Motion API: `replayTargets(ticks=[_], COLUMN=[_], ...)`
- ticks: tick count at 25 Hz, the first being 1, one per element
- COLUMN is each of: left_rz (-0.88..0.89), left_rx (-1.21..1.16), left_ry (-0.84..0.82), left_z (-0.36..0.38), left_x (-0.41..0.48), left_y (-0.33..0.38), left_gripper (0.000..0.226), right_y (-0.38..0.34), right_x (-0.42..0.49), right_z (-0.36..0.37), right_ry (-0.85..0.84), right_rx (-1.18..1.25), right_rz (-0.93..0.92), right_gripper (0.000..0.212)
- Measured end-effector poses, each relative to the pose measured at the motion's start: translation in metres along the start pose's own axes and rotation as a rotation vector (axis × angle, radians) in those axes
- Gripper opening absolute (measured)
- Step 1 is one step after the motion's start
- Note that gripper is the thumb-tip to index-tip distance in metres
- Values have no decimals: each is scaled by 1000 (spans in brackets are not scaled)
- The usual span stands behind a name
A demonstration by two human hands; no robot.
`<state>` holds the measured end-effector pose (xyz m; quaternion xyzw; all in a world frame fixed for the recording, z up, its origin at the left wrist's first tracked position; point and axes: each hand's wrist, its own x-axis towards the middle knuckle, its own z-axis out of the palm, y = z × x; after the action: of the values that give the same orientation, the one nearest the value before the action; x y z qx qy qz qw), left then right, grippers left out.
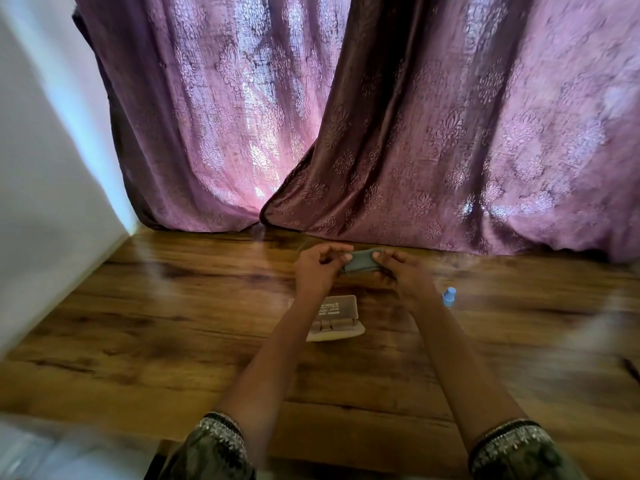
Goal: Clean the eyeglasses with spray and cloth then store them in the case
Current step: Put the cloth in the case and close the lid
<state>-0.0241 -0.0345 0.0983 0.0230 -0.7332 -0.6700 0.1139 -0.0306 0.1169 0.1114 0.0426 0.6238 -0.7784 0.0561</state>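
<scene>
The head view shows one wooden worktop (pixel 173 306), brown, with dark grain and a smooth, slightly shiny surface. Above it, two hands hold one soft grey-blue cloth (pixel 358 263). The left hand (pixel 317 268) pinches its left end with curled fingers (pixel 330 250), and the right hand (pixel 401 275) grips the right end. The cloth's long axis goes from left to right. I cannot tell whether eyeglasses are inside it.

One beige case (pixel 332 336), rectangular with rounded corners, lies open under the left forearm, also with its long side left to right. One small blue spray bottle (pixel 449 296) stands just beside the right wrist. Two purple curtains (pixel 450 133) with a damask pattern hang behind.
</scene>
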Motion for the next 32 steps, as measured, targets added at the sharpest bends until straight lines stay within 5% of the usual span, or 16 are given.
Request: replayTargets(ticks=[12,18,25,32], left_rz=[-206,-326,-570,-657], left_rx=[-184,227,562,293], left_ry=[36,287,269,193], left_z=[-14,-33,-52,-57], left_x=[0,-3,-29,-35], left_y=[-18,-55,-96,-112], left_gripper=[11,17,25,17], right_y=[-2,5,17,32], right_x=[-1,0,-4,-7], right_z=[5,4,3,2], right_ry=[56,76,152,215], right_rx=[-12,7,26,-19], right_rz=[-1,15,36,60], right_gripper=[8,9,10,14])
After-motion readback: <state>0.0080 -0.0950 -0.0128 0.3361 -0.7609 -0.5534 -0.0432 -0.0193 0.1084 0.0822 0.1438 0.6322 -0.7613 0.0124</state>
